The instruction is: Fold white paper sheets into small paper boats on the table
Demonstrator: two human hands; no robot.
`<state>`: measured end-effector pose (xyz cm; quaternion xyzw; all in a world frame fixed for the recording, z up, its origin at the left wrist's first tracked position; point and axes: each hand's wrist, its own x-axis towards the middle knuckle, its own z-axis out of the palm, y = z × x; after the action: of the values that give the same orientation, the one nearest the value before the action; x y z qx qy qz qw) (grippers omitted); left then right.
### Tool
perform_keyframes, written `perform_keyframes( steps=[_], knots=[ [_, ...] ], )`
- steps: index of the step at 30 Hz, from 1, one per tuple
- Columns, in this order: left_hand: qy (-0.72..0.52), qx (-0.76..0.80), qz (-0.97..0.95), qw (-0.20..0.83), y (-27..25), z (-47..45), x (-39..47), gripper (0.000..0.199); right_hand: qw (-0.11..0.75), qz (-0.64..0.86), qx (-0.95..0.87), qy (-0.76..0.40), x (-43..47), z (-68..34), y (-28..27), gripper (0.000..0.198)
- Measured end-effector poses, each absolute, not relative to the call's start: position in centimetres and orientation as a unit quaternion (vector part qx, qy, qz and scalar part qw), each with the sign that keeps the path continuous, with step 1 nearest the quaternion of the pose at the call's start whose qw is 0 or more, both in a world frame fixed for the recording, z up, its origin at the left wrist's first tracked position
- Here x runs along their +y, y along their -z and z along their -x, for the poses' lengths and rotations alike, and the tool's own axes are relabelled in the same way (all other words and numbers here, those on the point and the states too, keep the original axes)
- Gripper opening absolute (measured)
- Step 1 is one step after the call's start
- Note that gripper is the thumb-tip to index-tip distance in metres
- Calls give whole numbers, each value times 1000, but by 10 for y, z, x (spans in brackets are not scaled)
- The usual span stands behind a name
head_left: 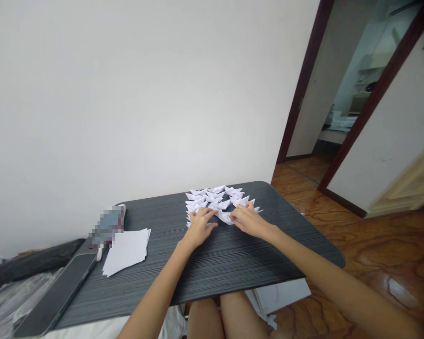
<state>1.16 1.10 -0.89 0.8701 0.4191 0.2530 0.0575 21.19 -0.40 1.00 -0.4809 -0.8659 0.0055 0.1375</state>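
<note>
Several folded white paper boats [216, 189] stand in close rows towards the far side of the dark table. My right hand [246, 219] has its fingertips closed on the right end of a paper boat [225, 217] in the near part of the group. At that boat's left end is my left hand [200, 224], its thumb apart from its stretched fingers and the index fingertip close to the paper. Part of the left column of boats is hidden behind my left hand, and my right hand covers others.
A stack of white paper sheets [127, 252] lies on the table [162, 249] at the left. Beside it are a blurred-out flat item [108, 226] and a long dark panel [60, 292]. A white wall [144, 94] borders the far edge; a doorway opens at right.
</note>
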Motion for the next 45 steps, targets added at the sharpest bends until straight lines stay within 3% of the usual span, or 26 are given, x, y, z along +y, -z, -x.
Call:
perform_keyframes(
  steps=[4, 8, 12, 19, 26, 31, 45],
  knots=[
    [-262, 440, -858, 33, 4, -20, 24, 37, 127, 456, -881, -15, 1, -218, -13, 15],
    [-231, 417, -877, 60, 5, -20, 30, 20, 124, 436, -891, -18, 8, -222, -6, 17],
    [-217, 415, -881, 67, 11, -22, 30, 16, 132, 434, -891, -12, 17, -221, -3, 16],
    [-252, 414, -875, -1, 5, -27, 1, 18, 212, 486, -848, 11, -5, -244, -24, 12],
    [-216, 374, -899, 71, 0, -28, -44, 22, 174, 544, -821, 30, -50, -259, 0, 39],
    [-211, 370, -898, 111, -1, -26, -61, 23, 184, 536, -823, 30, -37, -254, 11, 23],
    [-233, 401, -879, 116, -8, 10, -73, 21, 191, 501, -843, 37, -27, -271, -1, 17]
  ],
)
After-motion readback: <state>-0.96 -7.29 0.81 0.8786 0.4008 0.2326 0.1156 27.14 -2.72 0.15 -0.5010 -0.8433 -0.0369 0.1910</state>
